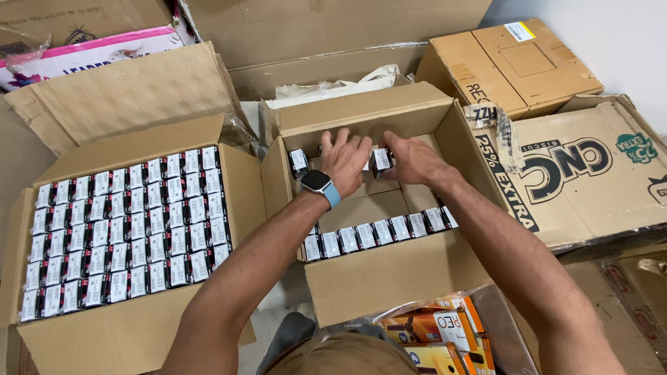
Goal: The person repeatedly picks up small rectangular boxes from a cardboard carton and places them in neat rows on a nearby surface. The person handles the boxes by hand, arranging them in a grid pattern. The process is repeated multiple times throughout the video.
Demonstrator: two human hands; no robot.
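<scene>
Small box pinched in my right hand, deep in the open carton, beyond the front row of boxes. Left hand spread flat, holding nothing. Best keep it upright, snug against its neighbour.

A stockroom or warehouse: open cardboard cartons packed with rows of small boxes

White wall at upper right; grey floor at left; closed cardboard box against wall; even, bright light.
</scene>
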